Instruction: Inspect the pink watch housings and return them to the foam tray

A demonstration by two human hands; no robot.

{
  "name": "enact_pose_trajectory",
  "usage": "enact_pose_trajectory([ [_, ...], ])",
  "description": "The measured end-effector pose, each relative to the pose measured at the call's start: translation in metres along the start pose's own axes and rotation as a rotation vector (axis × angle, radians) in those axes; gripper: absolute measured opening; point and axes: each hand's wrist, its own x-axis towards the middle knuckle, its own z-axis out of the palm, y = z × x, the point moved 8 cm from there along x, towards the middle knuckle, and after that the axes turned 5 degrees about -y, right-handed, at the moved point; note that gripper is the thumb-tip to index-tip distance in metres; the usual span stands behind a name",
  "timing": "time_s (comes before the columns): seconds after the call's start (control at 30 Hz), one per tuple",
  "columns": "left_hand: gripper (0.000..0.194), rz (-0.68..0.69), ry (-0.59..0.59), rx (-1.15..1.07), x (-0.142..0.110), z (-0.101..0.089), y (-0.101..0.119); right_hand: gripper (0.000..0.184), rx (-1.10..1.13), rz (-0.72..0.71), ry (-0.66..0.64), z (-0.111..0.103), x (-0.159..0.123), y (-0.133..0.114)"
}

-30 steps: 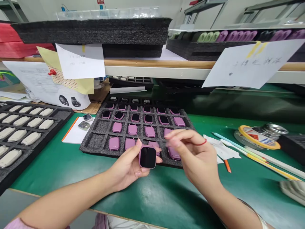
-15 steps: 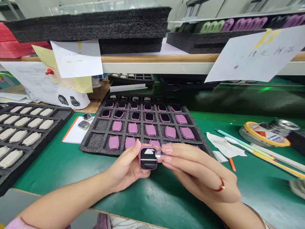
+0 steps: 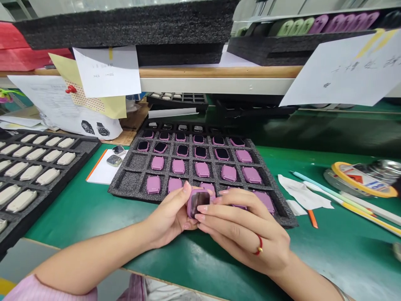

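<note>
A pink watch body (image 3: 198,201) with a dark screen is pinched between both my hands just above the green table, at the near edge of a black foam tray (image 3: 128,184). My left hand (image 3: 171,215) cups it from the left, fingers curled round its side. My right hand (image 3: 241,230), with a red ring, presses its fingertips over the screen from the right. The tray holds several more pink watch bodies (image 3: 178,166), some screen up, some face down.
A second foam tray (image 3: 79,147) of cream watch bodies lies at the left. Pens (image 3: 332,194), paper scraps (image 3: 302,194) and a tape roll (image 3: 360,177) are at the right. A shelf with foam sheets (image 3: 125,25) and hanging papers (image 3: 106,75) overhangs the back.
My right hand came down from above the tray onto the watch body and now covers part of its screen. The watch body is turned more edge-on than before.
</note>
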Motion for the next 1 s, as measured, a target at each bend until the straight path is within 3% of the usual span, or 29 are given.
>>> enact_pose_trajectory([
  [0.03, 0.056, 0.021, 0.003, 0.05, 0.0, -0.001, 0.0, 0.022, -0.014, 0.028, 0.007, 0.002, 0.001, 0.002],
  [0.17, 0.056, 0.068, 0.0, 0.24, -0.002, -0.002, 0.0, 0.053, 0.093, 0.256, -0.054, 0.016, 0.0, 0.016],
  [0.23, 0.056, 0.076, 0.022, 0.259, -0.002, -0.002, 0.001, 0.049, 0.19, 0.318, -0.067, 0.02, -0.001, 0.02],
  [0.43, 0.059, 0.007, 0.069, 0.1, -0.004, -0.002, -0.001, 0.049, 0.274, 0.28, -0.052, 0.018, 0.001, 0.021],
  [0.67, 0.048, -0.006, 0.048, 0.019, -0.004, 0.002, -0.001, 0.055, 0.273, 0.278, -0.114, 0.023, 0.001, 0.022],
  [0.83, 0.044, -0.037, 0.1, -0.046, -0.002, -0.007, -0.004, 0.046, 0.2, 0.295, -0.084, 0.02, 0.008, 0.032],
  [0.93, 0.032, -0.075, 0.096, 0.177, 0.0, -0.01, -0.012, 0.039, 0.224, 0.429, -0.004, 0.025, 0.023, 0.052],
  [1.0, 0.022, -0.138, 0.022, 0.364, 0.001, -0.006, -0.022, 0.036, 0.264, 0.513, -0.028, 0.046, 0.038, 0.061],
])
